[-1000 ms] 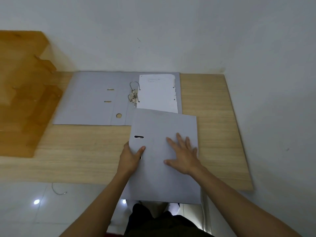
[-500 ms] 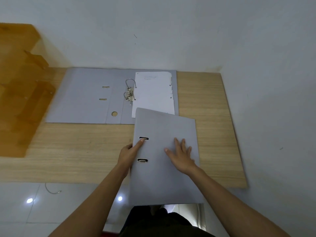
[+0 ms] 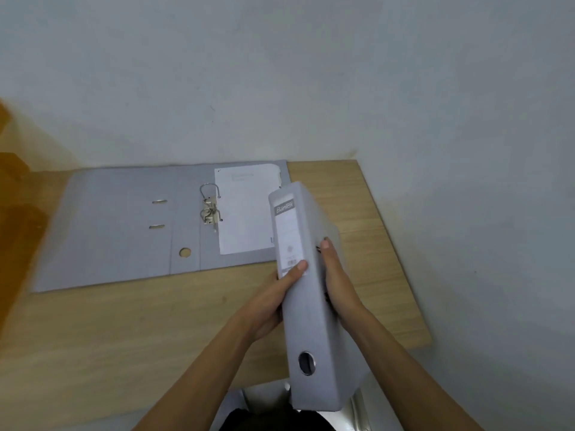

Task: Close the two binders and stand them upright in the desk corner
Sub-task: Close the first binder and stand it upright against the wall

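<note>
Bare forearms, no sleeves on left hand [image 3: 267, 301] or right hand [image 3: 337, 284]; dark clothing below

left hand [image 3: 267, 301] and right hand [image 3: 337, 281] clamp opposite sides, arms outstretched.

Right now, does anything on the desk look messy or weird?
Yes. The open binder lies flat against the wall, rings up, paper showing. Both hands, left and right, hold the closed binder tilted, not yet upright.

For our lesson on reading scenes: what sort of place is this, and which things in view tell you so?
Probably an office or study corner: a wooden desk set against bare walls, an open binder holding paper, and a closed binder being lifted.
</note>
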Action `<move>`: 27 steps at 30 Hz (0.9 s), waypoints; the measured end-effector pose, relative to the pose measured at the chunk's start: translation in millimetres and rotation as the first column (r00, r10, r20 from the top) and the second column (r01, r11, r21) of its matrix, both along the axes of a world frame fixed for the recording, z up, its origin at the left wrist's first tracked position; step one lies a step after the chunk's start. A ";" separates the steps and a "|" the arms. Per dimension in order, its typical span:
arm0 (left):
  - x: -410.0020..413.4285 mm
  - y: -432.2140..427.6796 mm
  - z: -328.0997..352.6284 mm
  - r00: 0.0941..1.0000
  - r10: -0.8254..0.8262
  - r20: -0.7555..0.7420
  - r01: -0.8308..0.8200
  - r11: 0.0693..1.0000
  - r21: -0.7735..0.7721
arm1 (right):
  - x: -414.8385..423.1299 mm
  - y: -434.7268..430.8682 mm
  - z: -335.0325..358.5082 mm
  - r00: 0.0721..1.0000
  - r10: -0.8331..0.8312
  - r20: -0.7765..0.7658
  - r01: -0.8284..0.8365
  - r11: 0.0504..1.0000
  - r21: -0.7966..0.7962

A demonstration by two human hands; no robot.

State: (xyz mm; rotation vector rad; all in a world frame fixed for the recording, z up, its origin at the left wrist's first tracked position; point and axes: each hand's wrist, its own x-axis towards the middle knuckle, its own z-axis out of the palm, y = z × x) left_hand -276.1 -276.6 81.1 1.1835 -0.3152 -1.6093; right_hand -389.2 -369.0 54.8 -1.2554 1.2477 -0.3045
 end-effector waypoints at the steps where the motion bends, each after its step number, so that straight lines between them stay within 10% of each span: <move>1: 2.1 -5.3 6.1 1.000 -0.019 0.024 0.020 0.999 -0.030 | -0.4 -2.5 10.6 0.999 -0.019 0.051 0.021 0.999 -0.024; 12: -8.2 -83.9 56.1 0.798 -0.013 0.602 0.274 0.898 -0.343 | -38.1 -43.1 122.8 0.936 -0.015 0.352 0.208 0.829 -0.518; 27: -54.9 -193.0 -6.5 0.510 -0.296 0.807 0.541 0.840 -0.034 | -131.8 -124.5 54.7 0.983 -0.140 0.121 0.178 0.890 -0.419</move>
